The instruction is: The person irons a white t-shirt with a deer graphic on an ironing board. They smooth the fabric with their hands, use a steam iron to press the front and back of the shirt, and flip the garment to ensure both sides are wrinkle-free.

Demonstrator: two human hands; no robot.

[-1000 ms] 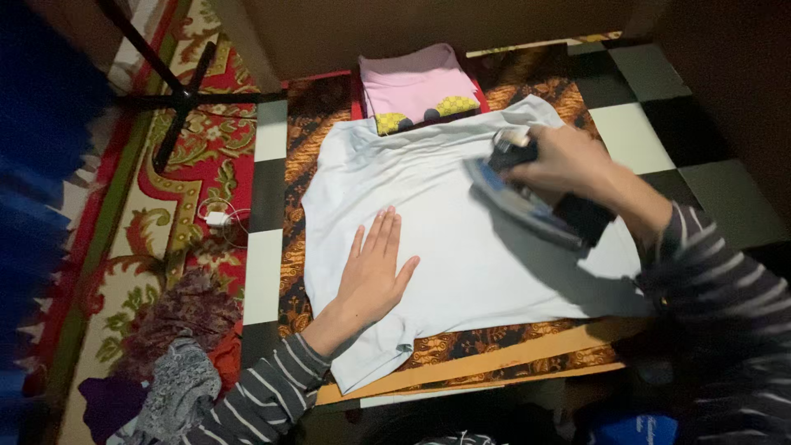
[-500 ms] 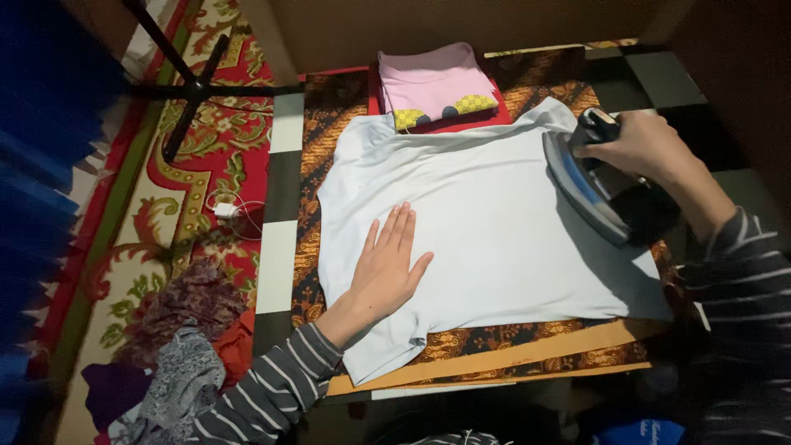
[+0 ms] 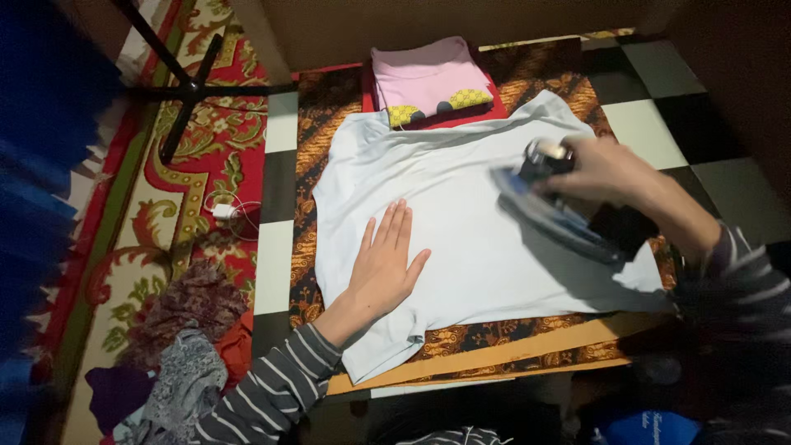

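One iron (image 3: 554, 208), nose toward upper-left.

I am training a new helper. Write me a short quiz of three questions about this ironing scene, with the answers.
1. True or false: the left hand lies flat on the pale shirt.
2. What does the right hand grip?
3. The folded pink cloth lies: A) beyond the shirt's collar, B) under the left hand, C) on the red rug.

Key: 1 true. 2 the iron. 3 A.
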